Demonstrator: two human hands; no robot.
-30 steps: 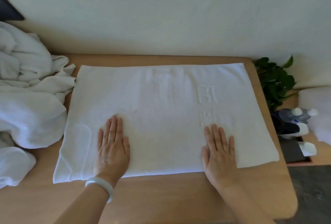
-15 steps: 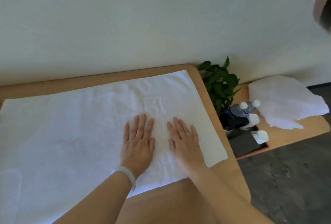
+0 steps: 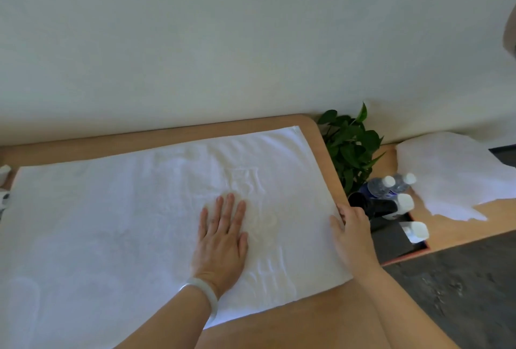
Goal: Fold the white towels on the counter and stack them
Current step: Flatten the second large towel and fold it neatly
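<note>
Lying flat on the counter (image 3: 307,125): one white towel (image 3: 125,209), spread out, its far right corner near the counter's far right corner and its right edge just inside the counter's right edge. No fold shows in it.

Left hand (image 3: 223,234): palm down, fingers straight, pressing the towel right of its middle; pale bracelet (image 3: 201,293) at the wrist.

Right hand (image 3: 353,228): at the towel's right edge, thumb on top, fingers curled over the hem, gripping it.

Stage, as I judge it: towel laid smooth, first fold about to start; all folding and stacking remain.

Beyond the counter's right edge: green plant (image 3: 349,145), capped bottles (image 3: 391,185), and a lower shelf (image 3: 452,231) bearing a loose white cloth (image 3: 452,170), possibly another towel.
</note>
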